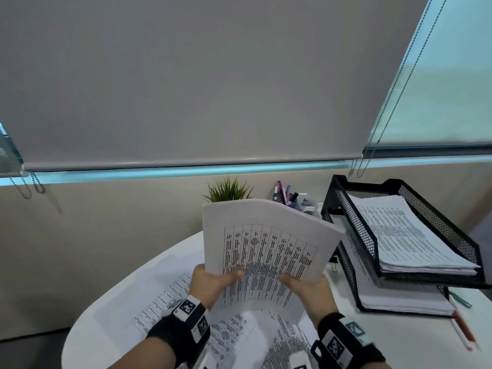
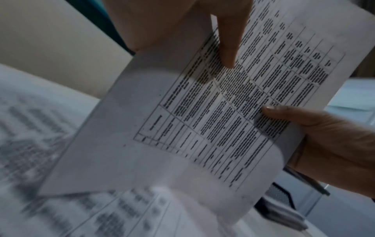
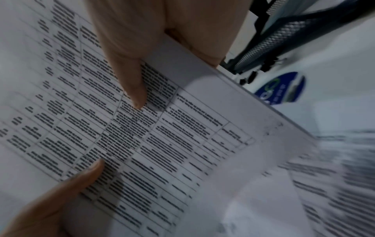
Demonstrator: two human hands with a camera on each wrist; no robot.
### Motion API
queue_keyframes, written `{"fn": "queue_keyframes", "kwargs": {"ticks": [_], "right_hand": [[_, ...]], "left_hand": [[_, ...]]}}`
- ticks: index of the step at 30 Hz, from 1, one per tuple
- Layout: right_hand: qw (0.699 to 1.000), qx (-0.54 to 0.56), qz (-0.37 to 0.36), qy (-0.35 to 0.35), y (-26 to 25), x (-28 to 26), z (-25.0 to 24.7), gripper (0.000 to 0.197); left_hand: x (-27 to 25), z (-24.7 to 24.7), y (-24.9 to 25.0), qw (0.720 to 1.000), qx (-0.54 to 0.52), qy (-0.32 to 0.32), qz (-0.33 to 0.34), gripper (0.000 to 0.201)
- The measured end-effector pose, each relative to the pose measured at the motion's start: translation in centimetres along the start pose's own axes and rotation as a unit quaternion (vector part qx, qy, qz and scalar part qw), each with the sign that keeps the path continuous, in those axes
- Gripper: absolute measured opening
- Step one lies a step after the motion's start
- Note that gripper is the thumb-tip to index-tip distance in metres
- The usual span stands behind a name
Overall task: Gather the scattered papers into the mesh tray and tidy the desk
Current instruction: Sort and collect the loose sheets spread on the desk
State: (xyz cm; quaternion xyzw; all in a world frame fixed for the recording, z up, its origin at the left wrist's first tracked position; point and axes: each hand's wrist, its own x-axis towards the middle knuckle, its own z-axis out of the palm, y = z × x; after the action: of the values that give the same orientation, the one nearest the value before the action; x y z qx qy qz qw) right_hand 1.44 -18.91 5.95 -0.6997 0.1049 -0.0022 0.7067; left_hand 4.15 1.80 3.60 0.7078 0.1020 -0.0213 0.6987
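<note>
A sheaf of printed table sheets (image 1: 266,235) is held upright above the white desk (image 1: 111,296). My left hand (image 1: 221,278) grips its lower left edge and my right hand (image 1: 298,284) its lower right, thumbs on the front page. The left wrist view shows the sheaf (image 2: 202,120) with my left thumb (image 2: 229,48) on it; the right wrist view shows my right thumb (image 3: 129,80) pressed on the page (image 3: 162,144). More printed sheets (image 1: 165,299) lie scattered on the desk below. A black two-tier mesh tray (image 1: 355,225) stands to the right, with paper stacks in both tiers.
A small green plant (image 1: 227,190) and a pen holder (image 1: 286,195) stand behind the sheaf by the wall. Pens (image 1: 463,326) lie on the desk right of the tray. A round blue label (image 3: 282,88) shows on the desk near the tray foot.
</note>
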Motion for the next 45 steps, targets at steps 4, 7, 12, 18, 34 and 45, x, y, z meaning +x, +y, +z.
{"fn": "queue_keyframes", "kwargs": {"ticks": [4,7,12,18,34,45], "right_hand": [[0.999,-0.002,0.044,-0.009,1.8,-0.2,0.5,0.022],[0.998,-0.011,0.057,-0.003,1.7,0.2,0.3,0.022],[0.996,-0.046,0.07,0.032,-0.2,0.2,-0.9,0.068],[0.986,-0.06,0.141,0.062,0.8,0.8,-1.9,0.095],[0.979,0.006,0.189,0.079,5.7,2.9,-10.1,0.021],[0.967,0.058,0.249,-0.014,5.6,3.5,-21.3,0.043]], "left_hand": [[-0.3,-0.1,-1.7,0.998,0.04,0.014,-0.041,0.028],[0.1,-0.1,-1.7,0.997,0.05,0.008,-0.05,0.029],[0.6,0.1,-0.5,0.998,0.036,-0.038,-0.025,0.018],[-0.4,0.2,-1.9,0.991,0.032,-0.103,-0.08,0.026],[-2.9,5.1,-4.9,0.957,0.048,-0.208,-0.195,0.034],[-0.4,16.4,-4.1,0.973,0.053,-0.172,-0.142,0.04]]}}
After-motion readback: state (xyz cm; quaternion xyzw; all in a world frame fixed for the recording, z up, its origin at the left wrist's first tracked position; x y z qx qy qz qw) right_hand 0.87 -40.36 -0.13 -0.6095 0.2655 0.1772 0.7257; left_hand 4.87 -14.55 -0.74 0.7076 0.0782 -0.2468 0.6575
